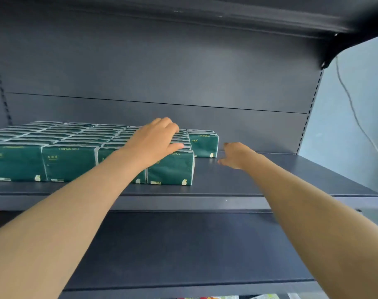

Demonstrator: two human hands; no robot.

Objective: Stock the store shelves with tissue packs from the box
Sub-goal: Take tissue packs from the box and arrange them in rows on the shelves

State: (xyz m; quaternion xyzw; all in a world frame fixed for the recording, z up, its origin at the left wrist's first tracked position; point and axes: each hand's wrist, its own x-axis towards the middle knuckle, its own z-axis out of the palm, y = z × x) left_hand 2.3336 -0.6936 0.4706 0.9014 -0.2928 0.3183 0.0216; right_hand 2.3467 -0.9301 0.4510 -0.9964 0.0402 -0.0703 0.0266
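Note:
Dark green tissue packs point(69, 162) stand in several rows on the left half of a dark grey shelf point(270, 180). My left hand point(155, 141) lies palm down on top of the packs at the right end of the block, fingers spread over them, above the front-most right pack point(173, 169). One pack point(204, 144) stands further back at the right end. My right hand point(235, 155) hovers just right of it over bare shelf, fingers loosely curled, holding nothing. The box is out of view.
The right half of the shelf is bare up to its back panel point(183, 72). A lower shelf point(183, 251) juts out below my arms. Another shelf point(270, 14) hangs overhead. A cable point(354, 108) dangles on the wall at right.

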